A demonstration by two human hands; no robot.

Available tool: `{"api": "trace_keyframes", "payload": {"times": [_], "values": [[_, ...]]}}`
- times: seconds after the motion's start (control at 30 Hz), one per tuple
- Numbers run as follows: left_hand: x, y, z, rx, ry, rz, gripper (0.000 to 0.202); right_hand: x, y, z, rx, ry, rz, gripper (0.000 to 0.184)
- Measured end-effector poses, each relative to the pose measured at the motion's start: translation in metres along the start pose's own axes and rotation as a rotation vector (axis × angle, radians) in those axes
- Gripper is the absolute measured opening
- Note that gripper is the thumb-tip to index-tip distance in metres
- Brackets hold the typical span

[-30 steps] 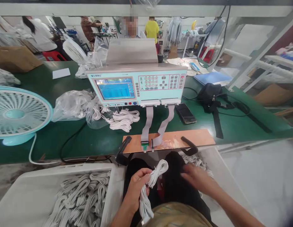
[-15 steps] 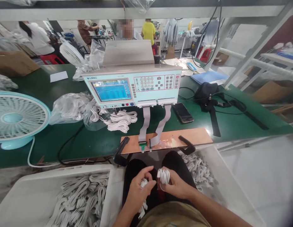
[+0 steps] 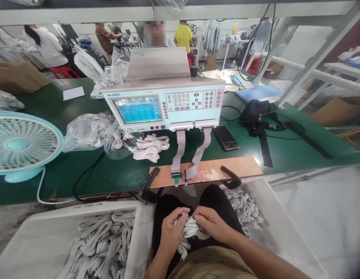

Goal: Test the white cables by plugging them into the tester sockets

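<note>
Bundled white cables (image 3: 190, 228) are between my two hands, low over my lap. My left hand (image 3: 171, 228) is closed on them from the left, thumb and forefinger near the top, with a connector end hanging below. On the right side my right hand (image 3: 211, 223) pinches the upper part of the cables, its fingertips close to those of the left. The palms hide where one bundle ends and another begins. Ahead, a copper-coloured board (image 3: 209, 170) with a small green circuit board (image 3: 176, 179) lies at the bench edge, joined by grey ribbon cables (image 3: 180, 151) to a tester (image 3: 194, 112).
A white bin (image 3: 31, 232) of coiled cables is at left, another bin (image 3: 296, 228) at right. Black clamps (image 3: 150, 186) jut from the bench edge. A fan (image 3: 19, 143), bagged cables (image 3: 89, 131), a loose cable pile (image 3: 150, 147), a phone (image 3: 226, 137) and a black bag (image 3: 255, 116) lie on the bench.
My hands have come together; the cable bundle in my right hand now meets the one in my left. My left fingers have closed in. The view has shifted slightly.
</note>
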State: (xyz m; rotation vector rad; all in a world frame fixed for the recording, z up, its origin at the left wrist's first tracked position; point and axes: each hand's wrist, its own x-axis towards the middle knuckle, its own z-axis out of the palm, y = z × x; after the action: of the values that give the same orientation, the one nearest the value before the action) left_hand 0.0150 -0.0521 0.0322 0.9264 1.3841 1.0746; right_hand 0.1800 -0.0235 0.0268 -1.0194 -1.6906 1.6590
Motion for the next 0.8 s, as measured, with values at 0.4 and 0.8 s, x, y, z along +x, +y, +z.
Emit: {"api": "trace_keyframes", "payload": {"times": [0.4,0.8], "values": [[0.005,-0.027,0.011,-0.145,0.114,-0.084,0.027,0.008,-0.019,-0.017,-0.453,-0.252,-0.323,0.019],[0.04,-0.008,0.007,-0.167,0.26,0.047,0.03,0.064,0.011,0.004,0.062,0.358,-0.041,0.023]]}}
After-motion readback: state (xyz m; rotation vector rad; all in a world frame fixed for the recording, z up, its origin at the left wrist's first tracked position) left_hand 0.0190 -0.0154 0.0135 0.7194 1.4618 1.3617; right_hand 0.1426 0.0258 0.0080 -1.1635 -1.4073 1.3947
